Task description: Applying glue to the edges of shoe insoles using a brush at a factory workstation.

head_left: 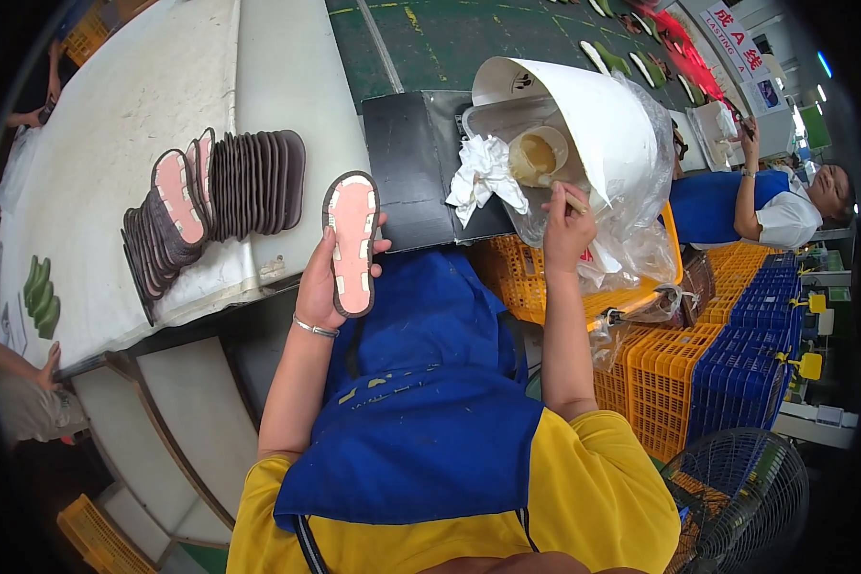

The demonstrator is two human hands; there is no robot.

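In my left hand (327, 279) is a shoe insole (352, 234), held upright by its edges. Its face is pink with a dark rim and pale tabs spaced around the border. My right hand (569, 230) grips the handle of a brush (576, 203), whose tip points at a small tub (538, 155) of yellowish liquid; the bristles are hard to see. Beside the tub lies a crumpled white cloth or tissue (486, 177). Left of my left hand, a row of dark insoles (258, 184) stands packed on edge, with more fanned out and a pink-faced insole (178, 196) on top.
A curved white sheet (588, 120) and clear plastic shield the tub. Yellow crates (655, 378) and blue crates (737, 373) stack at right, near a black fan (737, 497). Green pieces (41, 297) lie on the far-left table (96, 191). A co-worker (751, 206) stands at right; other people's hands show at left.
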